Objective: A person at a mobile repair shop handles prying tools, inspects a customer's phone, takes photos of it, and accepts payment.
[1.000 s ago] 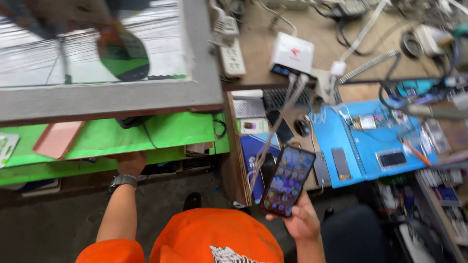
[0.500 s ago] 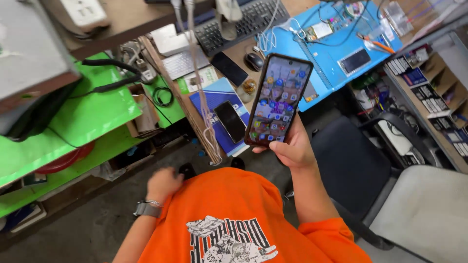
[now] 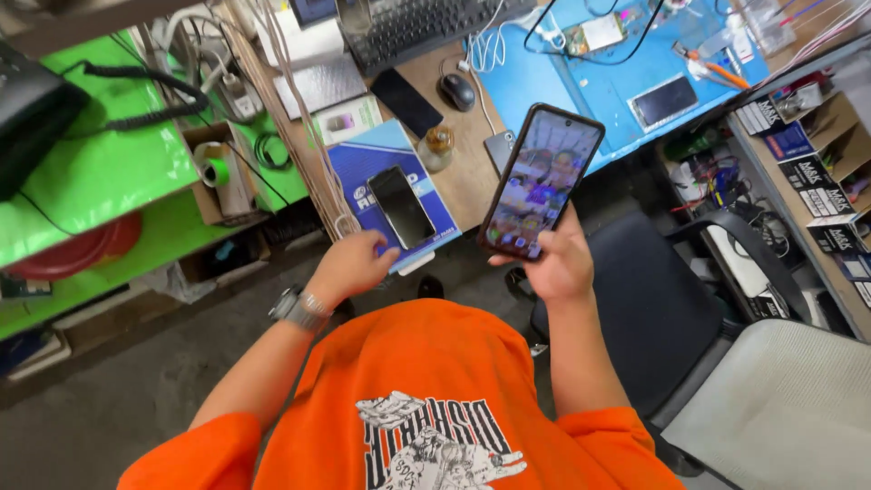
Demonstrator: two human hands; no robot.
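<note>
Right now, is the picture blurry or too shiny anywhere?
Head view: mostly sharp; the lit phone in the right hand has a bright screen whose pictures are too small to read; the green shelf shows soft glare; edges bend slightly, a wide lens.

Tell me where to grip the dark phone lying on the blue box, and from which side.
Grip the dark phone by its two long edges, coming from above near its lower end. It lies flat, screen up, on the blue box, so only the thin sides offer hold. The left hand is already at that end; cables run along its left.
</note>
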